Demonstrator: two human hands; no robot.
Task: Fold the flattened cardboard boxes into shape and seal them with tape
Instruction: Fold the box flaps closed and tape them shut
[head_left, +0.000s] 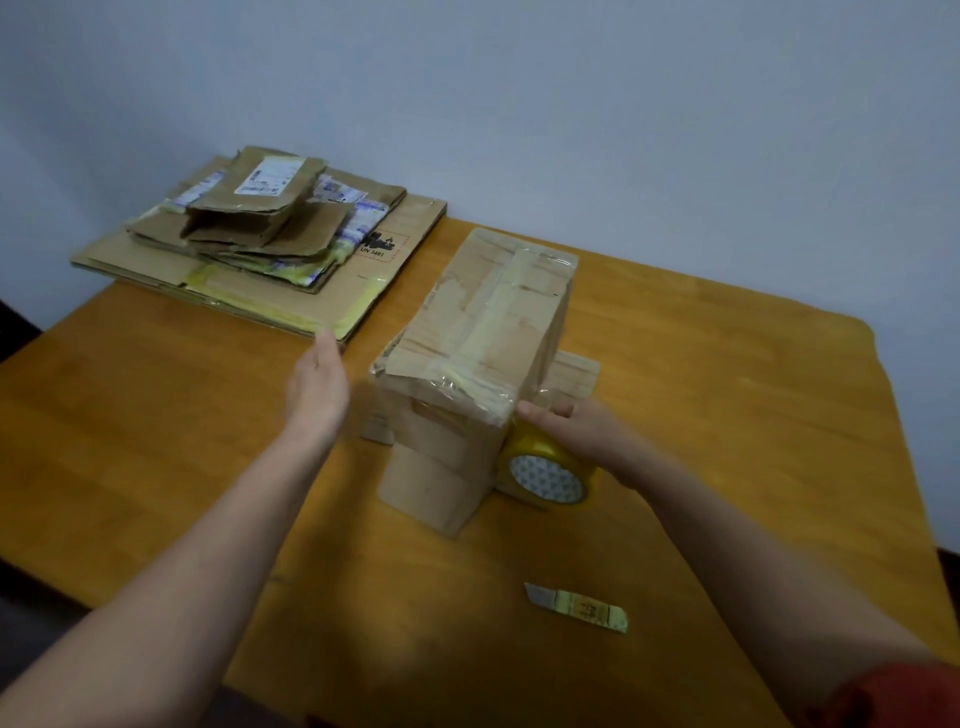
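Observation:
A folded cardboard box (483, 332) stands in the middle of the wooden table (727, 395), with clear tape running along its top seam and over the near edge. My right hand (576, 431) grips a roll of yellow tape (545, 467) against the box's near right corner. The tape strip runs from the roll up onto the box. My left hand (319, 384) hovers flat, fingers straight, just left of the box and apart from it. A stack of flattened cardboard boxes (249, 239) lies at the table's far left.
A small cutter with a yellow wrapped handle (576, 607) lies on the table near the front, right of centre. A loose flap of cardboard (571, 371) sticks out behind the box on its right. A pale wall rises behind the table.

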